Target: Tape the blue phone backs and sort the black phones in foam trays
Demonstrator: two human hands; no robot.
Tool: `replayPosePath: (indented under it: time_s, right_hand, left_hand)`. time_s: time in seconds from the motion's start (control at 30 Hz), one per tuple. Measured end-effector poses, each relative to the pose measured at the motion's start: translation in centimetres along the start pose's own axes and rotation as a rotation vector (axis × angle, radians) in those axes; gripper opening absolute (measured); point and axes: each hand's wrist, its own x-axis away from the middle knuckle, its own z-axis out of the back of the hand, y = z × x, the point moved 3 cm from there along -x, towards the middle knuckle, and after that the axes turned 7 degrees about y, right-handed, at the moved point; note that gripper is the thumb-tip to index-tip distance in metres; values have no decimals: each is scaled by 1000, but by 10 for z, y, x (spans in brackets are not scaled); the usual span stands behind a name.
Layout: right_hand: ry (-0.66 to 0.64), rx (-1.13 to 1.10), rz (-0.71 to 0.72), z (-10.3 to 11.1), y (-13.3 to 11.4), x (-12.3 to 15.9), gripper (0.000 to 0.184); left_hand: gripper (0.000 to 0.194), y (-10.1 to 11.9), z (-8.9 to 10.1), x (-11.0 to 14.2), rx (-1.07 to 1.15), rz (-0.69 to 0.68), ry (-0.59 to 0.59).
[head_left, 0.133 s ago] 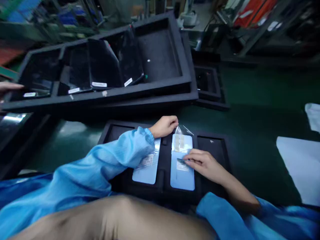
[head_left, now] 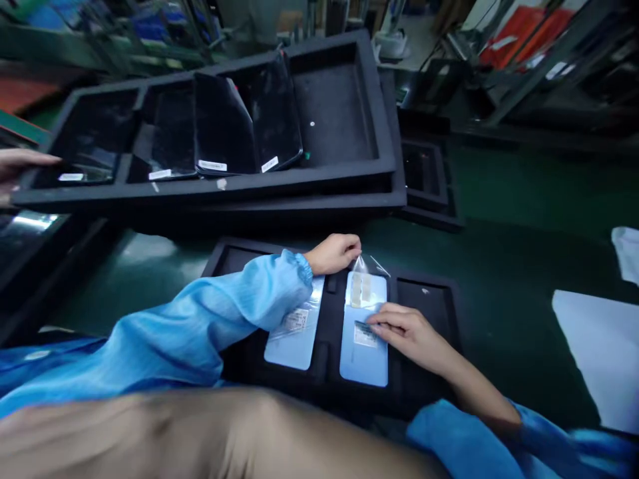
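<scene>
My left hand (head_left: 340, 253) is closed in a pinch on a corner of clear plastic film (head_left: 368, 264), which rises off the top of a light blue phone-shaped panel (head_left: 353, 366). My right hand (head_left: 407, 330) rests over that panel beside its white label (head_left: 364, 334). Its fingers are pressed together on a small, thin dark thing that I cannot make out. To the left, a second light blue panel (head_left: 288, 352) carries a label and clear film, its upper part partly covered by my left sleeve. Both panels lie in a black compartmented tray (head_left: 327, 316).
Beyond my hands stands a large black tray (head_left: 299, 178) holding several dark glossy panels (head_left: 223, 126) with white labels. Another person's hand (head_left: 24, 159) touches its left end. Smaller black trays (head_left: 424, 173) sit behind it. White sheets (head_left: 589, 346) lie at the right on the green table (head_left: 514, 246).
The view has shifted slightly, moving the large tray rightward and down in the picture. Both hands keep about the same hold and place over the panel.
</scene>
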Motion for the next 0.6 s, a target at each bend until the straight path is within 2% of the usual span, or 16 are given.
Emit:
replayPosePath:
  time_s: [0.17, 0.43, 0.6]
  right_hand:
    - [0, 3, -15, -3, -4, -1, 27]
    - [27, 26, 52, -4, -6, -6, 31]
    - [23, 23, 41, -5, -3, -3, 29]
  left_hand:
    - [11, -2, 4, 4, 2, -1, 4]
    - [10, -2, 5, 2, -85, 20, -21]
    - [20, -6, 4, 2, -117, 12, 20]
